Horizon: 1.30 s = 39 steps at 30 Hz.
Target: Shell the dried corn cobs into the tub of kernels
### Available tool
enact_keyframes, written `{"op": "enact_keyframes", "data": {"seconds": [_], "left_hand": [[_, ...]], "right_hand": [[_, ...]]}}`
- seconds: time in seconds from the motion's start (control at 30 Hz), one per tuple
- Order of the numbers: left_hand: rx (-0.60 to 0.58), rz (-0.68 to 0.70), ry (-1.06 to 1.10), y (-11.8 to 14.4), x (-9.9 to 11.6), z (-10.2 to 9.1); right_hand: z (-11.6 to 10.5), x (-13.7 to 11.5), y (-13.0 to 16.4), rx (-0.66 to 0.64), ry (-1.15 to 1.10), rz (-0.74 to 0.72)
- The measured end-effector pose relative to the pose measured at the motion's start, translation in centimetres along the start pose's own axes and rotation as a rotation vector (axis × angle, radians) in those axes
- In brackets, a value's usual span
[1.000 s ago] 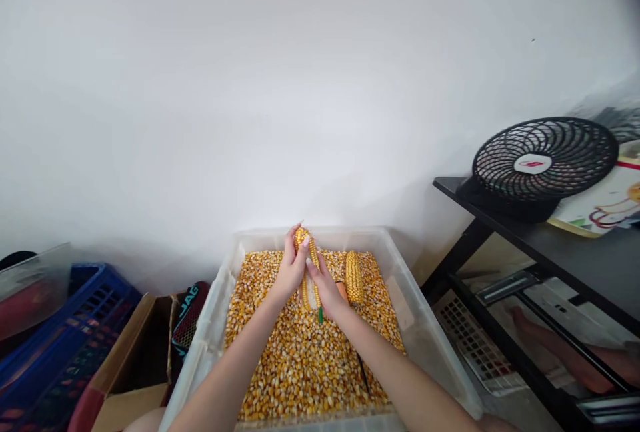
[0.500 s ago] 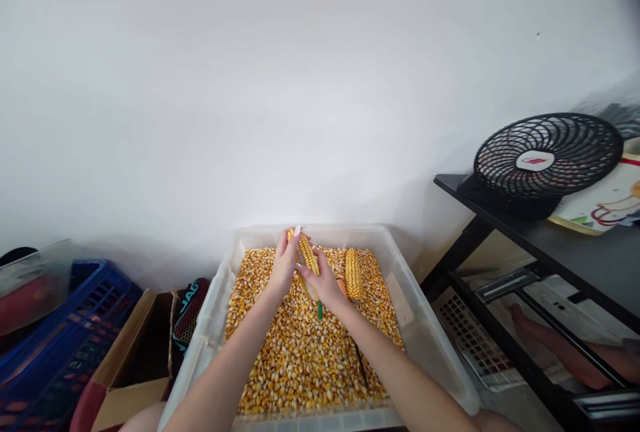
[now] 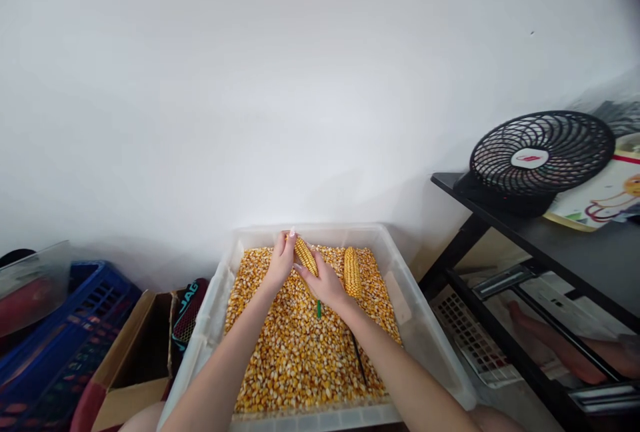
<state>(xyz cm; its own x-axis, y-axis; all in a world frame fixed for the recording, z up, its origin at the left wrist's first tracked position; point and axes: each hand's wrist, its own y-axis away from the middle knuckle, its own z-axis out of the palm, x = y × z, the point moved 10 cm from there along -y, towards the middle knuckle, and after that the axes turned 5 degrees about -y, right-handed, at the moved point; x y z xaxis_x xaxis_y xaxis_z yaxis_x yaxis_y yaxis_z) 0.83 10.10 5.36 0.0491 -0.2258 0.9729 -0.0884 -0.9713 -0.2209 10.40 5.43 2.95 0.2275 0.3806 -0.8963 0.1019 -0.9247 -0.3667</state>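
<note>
Yellow corn cob is being gripped over the plastic bin of loose kernels, left hand and right hand fingers clamped around it. Looks like mid-shelling; next it probably needs twisting off more kernels.

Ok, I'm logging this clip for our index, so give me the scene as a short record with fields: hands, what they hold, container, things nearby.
left hand: grips the upper end of a corn cob
right hand: holds the cob's lower part, with a green tool sticking out below the palm
cob: tilted, held above the kernels
bin: clear plastic, filled with loose kernels
second cob: lies on the kernels, right of the hands
right side: black fan on a black shelf
left side: blue crate, cardboard box
</note>
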Motion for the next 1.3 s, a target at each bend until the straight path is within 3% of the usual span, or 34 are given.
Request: {"op": "enact_keyframes", "data": {"seconds": [0.4,0.53,0.83,0.93,1.03,1.17,1.3], "left_hand": [[0.009,0.167,-0.232,-0.2,0.3,-0.6],[0.039,0.181,-0.254,0.0,0.3,-0.9],[0.068,0.154,-0.148,0.4,0.6,-0.8],[0.039,0.078,-0.02,0.4,0.2,-0.3],[-0.002,0.054,-0.04,0.0,-0.5,-0.1],[0.019,0.097,-0.185,-0.5,-1.2,-1.0],[0.016,0.138,-0.251,-0.4,-1.2,-1.1]], "right_hand": [[1.2,1.7,-0.1,-0.07,-0.28,0.134],[1.4,2.7,0.2,-0.075,-0.264,0.181],[0.9,2.0,0.2,-0.058,-0.148,0.137],[0.0,1.5,0.2,0.0,-0.016,0.102],[-0.3,1.4,0.2,0.019,0.052,0.101],[0.4,1.3,-0.1,-0.037,-0.114,0.087],[0.9,2.8,-0.2,-0.094,-0.264,0.192]]}}
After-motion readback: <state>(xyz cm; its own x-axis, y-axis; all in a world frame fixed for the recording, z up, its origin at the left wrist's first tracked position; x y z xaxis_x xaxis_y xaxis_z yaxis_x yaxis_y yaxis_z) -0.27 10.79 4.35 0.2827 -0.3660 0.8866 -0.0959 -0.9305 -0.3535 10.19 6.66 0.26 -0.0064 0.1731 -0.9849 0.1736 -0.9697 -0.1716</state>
